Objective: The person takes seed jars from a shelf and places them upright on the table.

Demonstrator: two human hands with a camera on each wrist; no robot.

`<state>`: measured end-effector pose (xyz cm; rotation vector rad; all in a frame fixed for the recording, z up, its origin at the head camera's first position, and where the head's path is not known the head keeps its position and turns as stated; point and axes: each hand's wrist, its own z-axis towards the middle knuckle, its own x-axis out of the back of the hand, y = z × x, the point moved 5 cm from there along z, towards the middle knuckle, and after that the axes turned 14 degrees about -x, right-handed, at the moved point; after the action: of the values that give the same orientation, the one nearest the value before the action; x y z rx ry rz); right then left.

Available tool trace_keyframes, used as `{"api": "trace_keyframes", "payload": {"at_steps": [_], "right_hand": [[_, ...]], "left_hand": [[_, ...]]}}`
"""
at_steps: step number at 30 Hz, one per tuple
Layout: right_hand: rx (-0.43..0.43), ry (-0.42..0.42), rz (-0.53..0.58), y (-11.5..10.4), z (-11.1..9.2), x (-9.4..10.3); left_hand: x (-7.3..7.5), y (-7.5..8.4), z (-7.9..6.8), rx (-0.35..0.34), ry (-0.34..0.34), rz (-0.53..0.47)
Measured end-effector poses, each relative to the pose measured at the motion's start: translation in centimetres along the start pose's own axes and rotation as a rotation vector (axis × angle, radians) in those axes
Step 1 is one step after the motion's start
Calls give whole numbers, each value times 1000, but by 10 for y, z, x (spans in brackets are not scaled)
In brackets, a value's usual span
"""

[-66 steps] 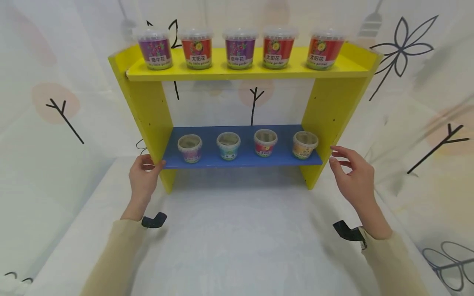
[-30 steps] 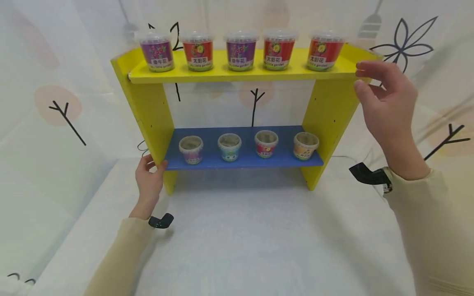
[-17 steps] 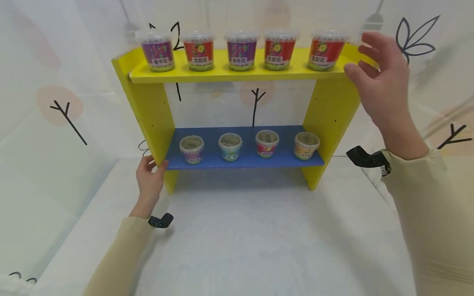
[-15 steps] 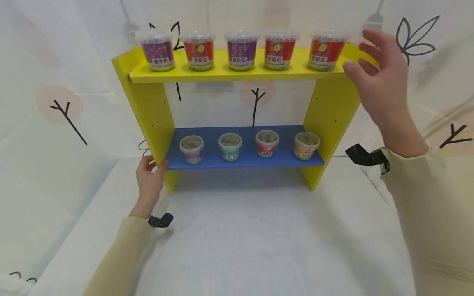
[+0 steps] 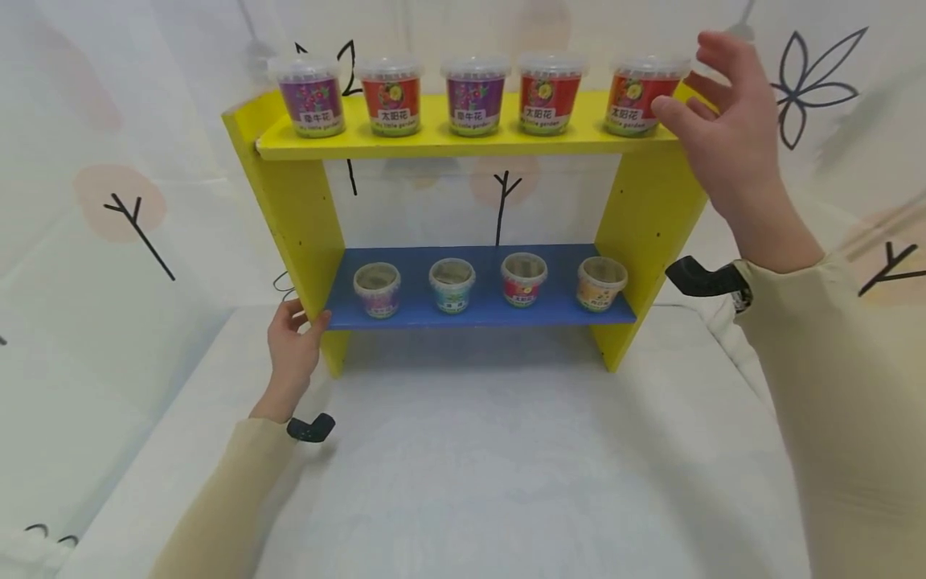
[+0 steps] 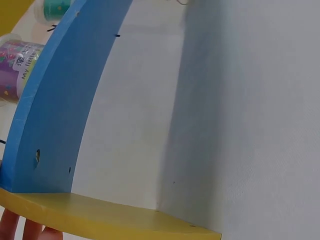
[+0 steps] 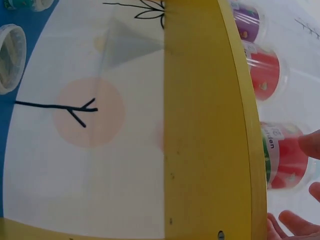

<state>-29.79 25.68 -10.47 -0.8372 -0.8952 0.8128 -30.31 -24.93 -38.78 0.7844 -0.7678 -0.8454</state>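
Note:
A yellow shelf unit (image 5: 292,205) with a blue lower board (image 5: 477,314) stands on the white-covered table. My left hand (image 5: 292,354) grips its left side panel low down, thumb on the front edge and fingers behind; the left wrist view shows fingertips (image 6: 34,231) beneath the yellow panel. My right hand (image 5: 731,133) is raised at the top shelf's right end, fingers spread beside the rightmost red cup (image 5: 635,92). In the right wrist view its thumb (image 7: 311,144) overlaps the upper part of that cup, with the fingers farther out.
Also on the top board are lidded purple cups (image 5: 313,100) and red cups (image 5: 392,100), in a row. Lower down stand smaller lidless cups: purple (image 5: 379,301), teal (image 5: 452,297), pink (image 5: 522,291) and orange (image 5: 599,296). A patterned white cloth (image 5: 130,322) hangs behind.
My right hand has left the shelf's lower right side, risen to the top shelf, and moved left until its thumb overlaps the rightmost red cup. My left hand keeps its grip.

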Motion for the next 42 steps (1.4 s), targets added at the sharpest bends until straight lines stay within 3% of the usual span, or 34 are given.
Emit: {"api": "trace_keyframes", "payload": {"at_steps": [10, 22, 34, 42], "right_hand": [[-8, -11, 33, -3, 2, 1], [-29, -13, 23, -4, 9, -1], [-32, 6, 10, -3, 9, -7], [-28, 9, -8, -5, 5, -3]], "left_hand": [[1, 2, 1, 23, -39, 58], [-1, 2, 10, -37, -49, 87], [1, -3, 3, -16, -14, 50], [-1, 0, 5, -39, -7, 72]]}}
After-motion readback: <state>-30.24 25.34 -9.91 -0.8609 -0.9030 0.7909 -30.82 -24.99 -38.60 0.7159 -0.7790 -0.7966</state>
